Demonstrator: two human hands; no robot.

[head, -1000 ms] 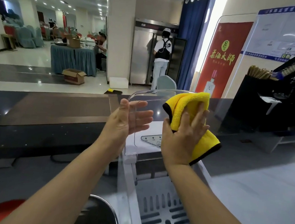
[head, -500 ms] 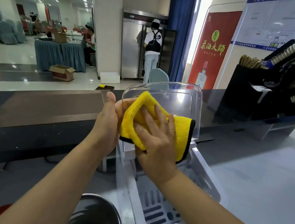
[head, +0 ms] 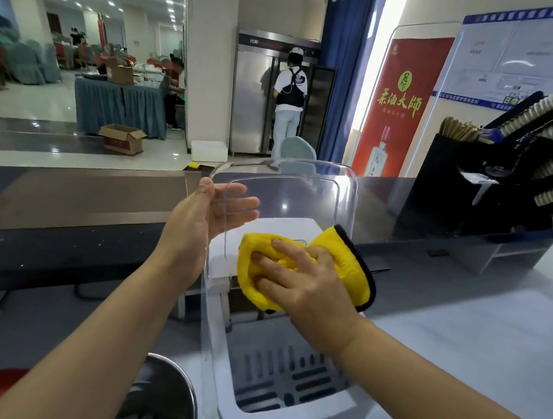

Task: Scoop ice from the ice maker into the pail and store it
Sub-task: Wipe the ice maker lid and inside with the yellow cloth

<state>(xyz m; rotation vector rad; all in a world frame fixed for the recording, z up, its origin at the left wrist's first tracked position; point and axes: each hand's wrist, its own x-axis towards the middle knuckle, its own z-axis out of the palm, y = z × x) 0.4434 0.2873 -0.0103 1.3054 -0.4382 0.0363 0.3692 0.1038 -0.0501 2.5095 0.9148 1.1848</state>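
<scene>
Head: right hand (head: 308, 283) flat on yellow cloth (head: 350, 264)

left hand (head: 209, 226): raised, fingers straight, palm facing right | right hand (head: 304, 281): palm forward, fingers spread, pressing
</scene>
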